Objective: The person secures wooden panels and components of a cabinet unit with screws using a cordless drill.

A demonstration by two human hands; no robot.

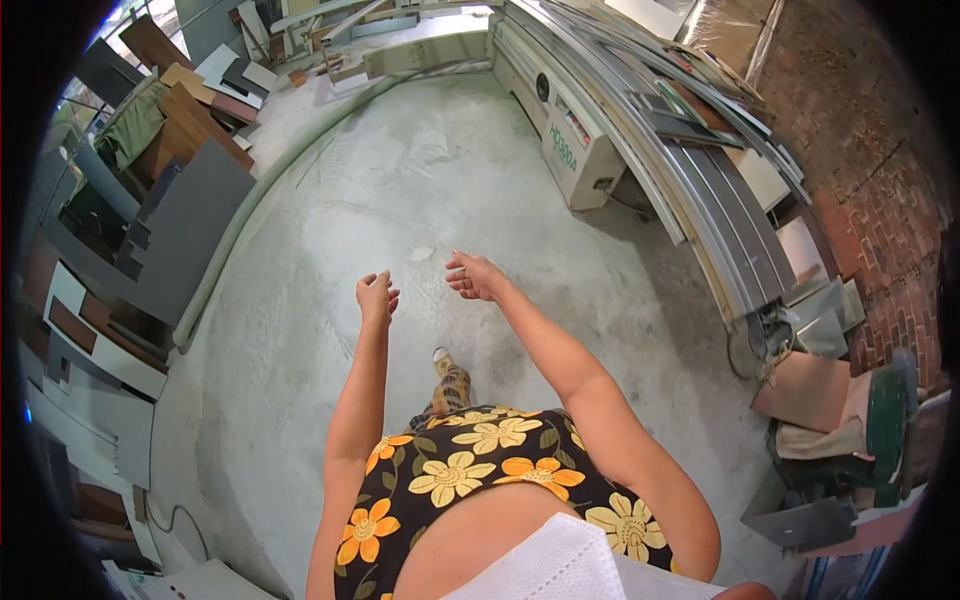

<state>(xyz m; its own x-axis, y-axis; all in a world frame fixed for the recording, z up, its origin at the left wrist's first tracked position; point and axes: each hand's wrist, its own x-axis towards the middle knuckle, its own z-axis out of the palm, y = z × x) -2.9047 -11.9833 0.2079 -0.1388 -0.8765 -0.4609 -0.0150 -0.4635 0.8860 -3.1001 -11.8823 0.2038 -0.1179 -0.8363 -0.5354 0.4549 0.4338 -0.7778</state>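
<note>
My left hand (377, 297) is held out over the grey concrete floor (300, 260), its fingers curled loosely and nothing seen in them. To its right, my right hand (474, 276) is raised at about the same height, fingers apart and bent, holding nothing. A gap lies between the two hands, and neither touches any object. Below them one foot in a light shoe (441, 356) shows on the floor.
A long machine marked HD300A (580, 155) runs along the right, with panels and strips on it. Boards (190, 230) lean at the left beside a thick hose (235, 235). A green bin (888, 425) stands at the lower right, near a brick surface (890, 320).
</note>
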